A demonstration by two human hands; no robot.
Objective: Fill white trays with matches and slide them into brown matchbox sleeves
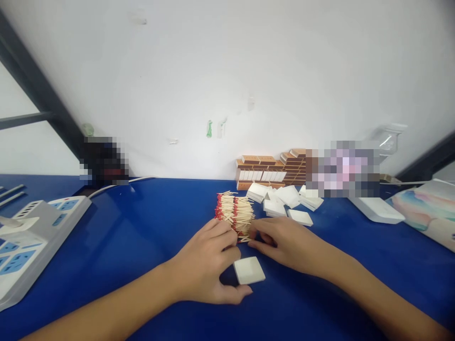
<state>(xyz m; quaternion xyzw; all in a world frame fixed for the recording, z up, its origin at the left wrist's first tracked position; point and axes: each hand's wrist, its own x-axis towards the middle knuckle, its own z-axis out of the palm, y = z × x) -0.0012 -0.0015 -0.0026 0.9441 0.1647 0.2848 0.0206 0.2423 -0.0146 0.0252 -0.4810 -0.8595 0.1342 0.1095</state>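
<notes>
A heap of red-tipped matches (pixel 243 210) lies in front of me in two rough stacks. My left hand (pixel 211 263) rests at the near left side of the heap, its fingers bent against the matches and its thumb spread away. Beside that thumb is a small white matchbox tray (pixel 250 271); whether they touch is unclear. From the right, my right hand (pixel 284 239) pinches at the near right edge of the heap, thumb and index fingertips close together on match ends. Its other fingers are curled and partly hidden.
Behind the heap lie several white matchbox trays (pixel 288 195). Brown matchboxes (pixel 259 163) are stacked against the wall. A white power strip (pixel 67 227) stands at left, with a cable behind. At right are a white box (pixel 378 210) and a pastel-patterned object (pixel 423 208). Two areas are pixelated.
</notes>
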